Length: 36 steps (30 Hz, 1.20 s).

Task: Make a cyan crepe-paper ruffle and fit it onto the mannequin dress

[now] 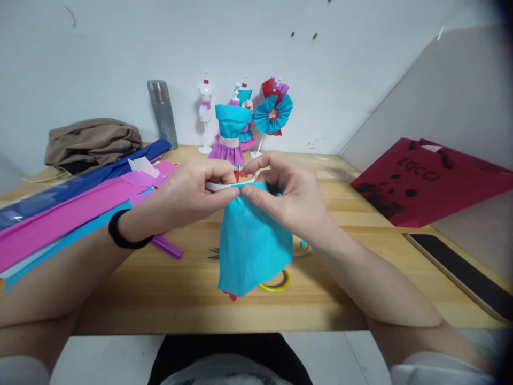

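Note:
Between my hands hangs a piece of turquoise crepe paper (254, 243), gathered at its top edge and flaring out below like a skirt. A white strip (219, 186) runs along that top edge. My left hand (200, 184) pinches the strip and paper with thumb and fingers. From the other side my right hand (286, 195) presses its thumb on the gathered edge, fingers curled behind. A bit of red and tan shows behind the strip, too small to make out. Partly hidden under the paper lie scissors with a yellow handle (276, 283) on the wooden table.
Small mannequins stand at the back, including one in a turquoise and purple dress (230, 131) and a bare white one (206, 107). Left are crepe paper sheets (80, 216), a brown cloth (94, 141) and a grey bottle (162, 112). Right are a red bag (433, 184) and a phone (460, 272).

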Tool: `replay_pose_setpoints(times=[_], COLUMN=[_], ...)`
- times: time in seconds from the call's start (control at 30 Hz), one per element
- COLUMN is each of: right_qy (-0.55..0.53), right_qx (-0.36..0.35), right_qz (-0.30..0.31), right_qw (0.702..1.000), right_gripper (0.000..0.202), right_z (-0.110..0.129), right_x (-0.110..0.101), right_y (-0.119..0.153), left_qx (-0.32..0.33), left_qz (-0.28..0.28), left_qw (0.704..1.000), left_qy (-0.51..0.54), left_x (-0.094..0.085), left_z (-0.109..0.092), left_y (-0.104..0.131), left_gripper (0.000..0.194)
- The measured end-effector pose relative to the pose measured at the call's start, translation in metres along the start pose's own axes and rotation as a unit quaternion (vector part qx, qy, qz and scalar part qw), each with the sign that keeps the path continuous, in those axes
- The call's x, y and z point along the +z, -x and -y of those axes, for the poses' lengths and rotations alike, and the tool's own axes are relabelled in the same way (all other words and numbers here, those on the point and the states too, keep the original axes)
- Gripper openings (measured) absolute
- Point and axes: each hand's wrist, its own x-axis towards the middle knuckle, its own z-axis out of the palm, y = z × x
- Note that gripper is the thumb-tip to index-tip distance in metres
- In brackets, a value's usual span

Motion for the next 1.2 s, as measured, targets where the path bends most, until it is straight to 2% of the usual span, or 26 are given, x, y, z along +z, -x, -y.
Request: replay_pose_setpoints(times=[0.23, 0.43, 0.63, 0.9, 1.1, 1.2], right_qy=[0.086, 0.115, 0.101, 0.060, 0.085, 0.074], right_qx=[-0.039, -0.030, -0.009, -0.025, -0.027, -0.025], right_qz=[-0.009, 0.023, 0.030, 0.043, 0.013, 0.031], right_qw=[0.996, 0.993, 0.994, 0.997, 0.996, 0.996], right_gripper=[0.013, 0.021, 0.019, 0.016, 0.017, 0.017], right_z=[0.0023, -0.0022, 0.0005, 0.0033, 0.0046, 0.0049], right_x=[-0.0085, -0.0075, -0.0075, -0.0086, -0.0100, -0.0100], right_y=[0.0015, -0.0035, -0.0041, -0.0012, -0.0009, -0.0005], left_qx=[0.000, 0.006, 0.008, -0.001, -0.010, -0.014], left_qz=[-0.031, -0.030, -0.032, -0.015, -0.010, -0.002], left_qw=[0.999, 0.999, 0.999, 1.000, 1.000, 1.000], left_qy=[0.031, 0.010, 0.003, -0.013, -0.021, -0.016], left_x=[-0.0062, -0.0050, -0.0028, -0.0017, -0.0022, -0.0020], left_z=[0.0037, 0.0012, 0.0038, 0.0030, 0.0034, 0.0046], left_y=[-0.0021, -0.0016, -0.0005, -0.0007, -0.0012, -0.0017], left_gripper=[0.019, 0.017, 0.017, 0.018, 0.018, 0.018])
